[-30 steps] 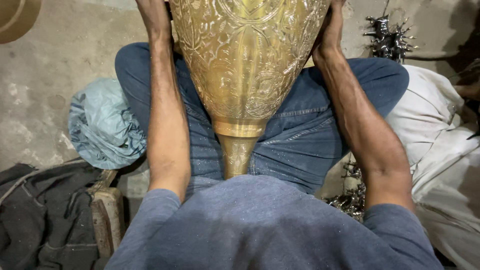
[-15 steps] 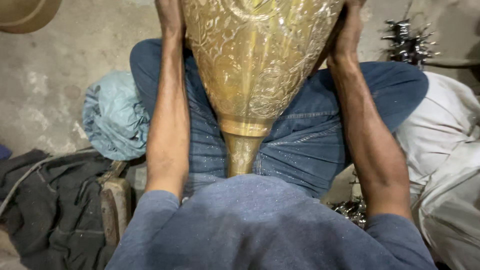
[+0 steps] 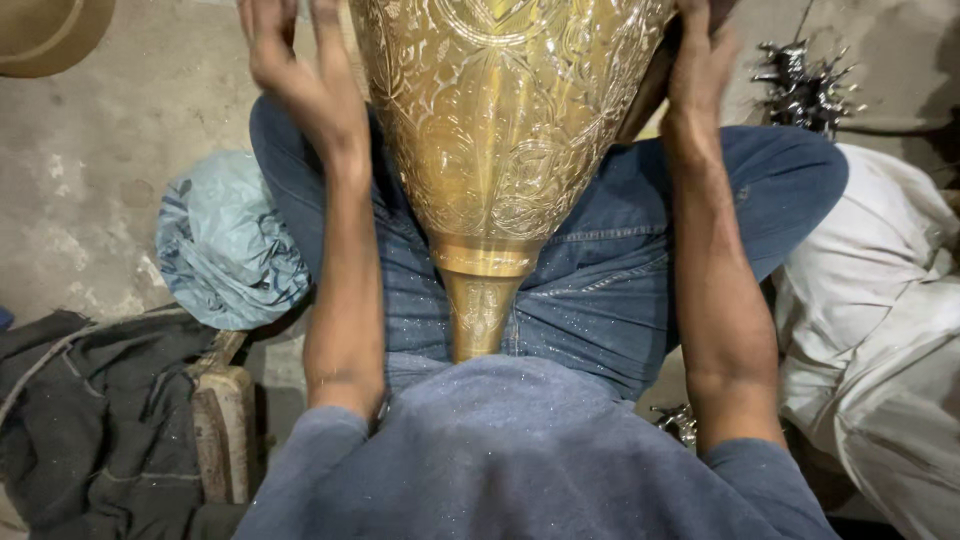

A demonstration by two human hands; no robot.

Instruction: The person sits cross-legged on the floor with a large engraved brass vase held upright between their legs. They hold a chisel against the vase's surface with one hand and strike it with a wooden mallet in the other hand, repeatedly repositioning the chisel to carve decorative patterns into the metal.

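Narrow stem down in your lap, the brass vase [image 3: 500, 130] flares away over your knees: stiff, likely heavy, polished slick. Your left hand [image 3: 300, 70] hovers spread wide just off the wall; your right hand [image 3: 700, 60] presses flat. Grip the engraved belly.

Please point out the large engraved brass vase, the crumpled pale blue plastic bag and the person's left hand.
Engraved brass vase [image 3: 500, 130], head view, on its patterned body.
Crumpled pale blue plastic bag [image 3: 225, 245], head view, on its middle folds.
Left hand [image 3: 300, 70], head view, on its back, fingers spread.
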